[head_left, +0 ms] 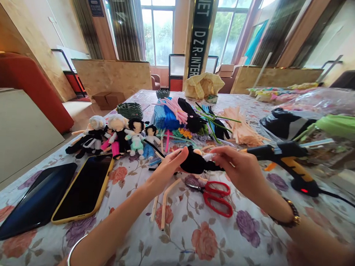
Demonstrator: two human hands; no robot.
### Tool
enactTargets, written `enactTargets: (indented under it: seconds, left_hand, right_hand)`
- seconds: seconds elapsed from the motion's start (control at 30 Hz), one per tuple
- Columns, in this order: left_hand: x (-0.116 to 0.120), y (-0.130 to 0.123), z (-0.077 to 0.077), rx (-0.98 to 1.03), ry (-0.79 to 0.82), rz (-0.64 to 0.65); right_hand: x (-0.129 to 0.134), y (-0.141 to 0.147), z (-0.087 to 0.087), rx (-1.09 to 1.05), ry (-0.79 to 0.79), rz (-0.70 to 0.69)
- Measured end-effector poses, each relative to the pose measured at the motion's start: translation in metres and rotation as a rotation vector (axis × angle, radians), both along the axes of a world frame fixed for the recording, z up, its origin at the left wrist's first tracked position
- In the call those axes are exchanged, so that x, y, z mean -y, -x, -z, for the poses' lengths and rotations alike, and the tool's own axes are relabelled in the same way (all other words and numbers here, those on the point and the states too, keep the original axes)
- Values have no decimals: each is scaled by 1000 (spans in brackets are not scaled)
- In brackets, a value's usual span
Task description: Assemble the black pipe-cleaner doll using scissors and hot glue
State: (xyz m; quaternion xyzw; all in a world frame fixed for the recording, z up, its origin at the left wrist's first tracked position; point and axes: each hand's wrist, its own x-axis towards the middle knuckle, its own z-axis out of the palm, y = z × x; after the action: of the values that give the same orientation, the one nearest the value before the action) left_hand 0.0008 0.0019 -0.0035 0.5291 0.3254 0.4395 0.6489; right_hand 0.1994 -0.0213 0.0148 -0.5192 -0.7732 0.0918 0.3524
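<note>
Floral cloth covers the desk (207, 245), which stands in a bright room with tall windows at the far side. Both hands meet above the middle of the desk, just beyond the red scissors (218, 195), and between them is held a black fuzzy doll piece (197, 162). Its long axis runs roughly left to right, parallel to the near edge of the desk, with a small pale tip showing at its upper middle. The left hand (167, 169) comes in from the near left, forearm angled up toward the centre, thumb and fingers closed on the left end of the piece. The right hand (243, 171) comes in from the near right, wrist bent inward, fingertips pinching the right end, where a whitish bit shows; the exact contact there is partly hidden by the fingers. Both hands are equally close to the piece, each clamped on one end. A glue gun (294, 169) stands just right of the right hand, nozzle pointing left toward the piece, apart from it. Finished dolls (117, 138) lie to the far left, two phones (85, 189) to the near left, and bundles of pipe cleaners (178, 117) farther back. Loose tan stems (165, 204) lie on the cloth under the left wrist.
</note>
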Motion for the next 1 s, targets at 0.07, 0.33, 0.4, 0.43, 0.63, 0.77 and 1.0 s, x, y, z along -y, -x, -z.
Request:
enactTargets:
  seconds: [0.07, 0.33, 0.4, 0.43, 0.63, 0.77, 1.0]
  left_hand:
    - [2, 1, -3, 18, 4, 9]
    - [6, 5, -8, -265, -88, 107]
    - [6, 5, -6, -301, -79, 139]
    - [5, 4, -5, -311, -67, 151]
    - [3, 3, 0, -311, -16, 178]
    - [3, 2, 3, -304, -23, 163]
    - [3, 2, 2, -337, -29, 135]
  right_hand:
    - [1, 0, -2, 27, 29, -60]
    - [2, 1, 5, 86, 72, -314]
    - [1, 2, 9, 80, 27, -342]
    - [1, 2, 12, 75, 3, -346]
    - [-5, 3, 19, 57, -221, -326]
    - [-7, 2, 17, 62, -333, -390]
    - [-6, 1, 18, 156, -418, -395]
